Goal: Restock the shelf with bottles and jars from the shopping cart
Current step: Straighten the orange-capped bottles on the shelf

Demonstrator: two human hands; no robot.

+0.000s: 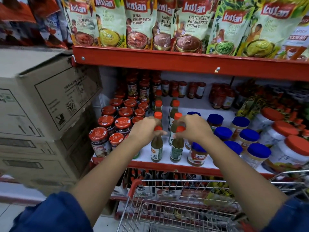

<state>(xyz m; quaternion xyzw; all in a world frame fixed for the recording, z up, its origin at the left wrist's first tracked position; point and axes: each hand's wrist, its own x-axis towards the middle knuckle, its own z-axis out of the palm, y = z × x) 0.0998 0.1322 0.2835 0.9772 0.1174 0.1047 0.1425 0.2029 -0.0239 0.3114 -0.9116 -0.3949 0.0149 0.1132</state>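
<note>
Left hand [145,129] closed over the orange cap of a green chilli sauce bottle [156,149], fingers wrapped on the neck. Right hand [194,128] pinched the same way on the cap of a second green sauce bottle [176,150] just beside the first. Both bottles upright on the white shelf board [165,153], near its red front lip [167,166]. Behind them, two files of like bottles running back toward the rear wall. To the left, packed red-lidded Kissan jars [107,129], lids touching. To the right, blue-lidded Veeba jars [197,154] in loose rows, then larger orange-lidded tubs [291,153] at the edge of view. At the back, more red-capped jars, blurred. Overhead, a red metal shelf [184,61] carrying Kissan chutney pouches [138,22] standing shoulder to shoulder. Stacked cardboard cartons [43,104] against the left end of the rack, the top one tilted. Below, a wire shopping cart [184,206] with a red rim, pushed up to the rack; contents unclear. Blue sleeves [53,215] at the bottom corners, pale tiled floor at lower left.
</note>
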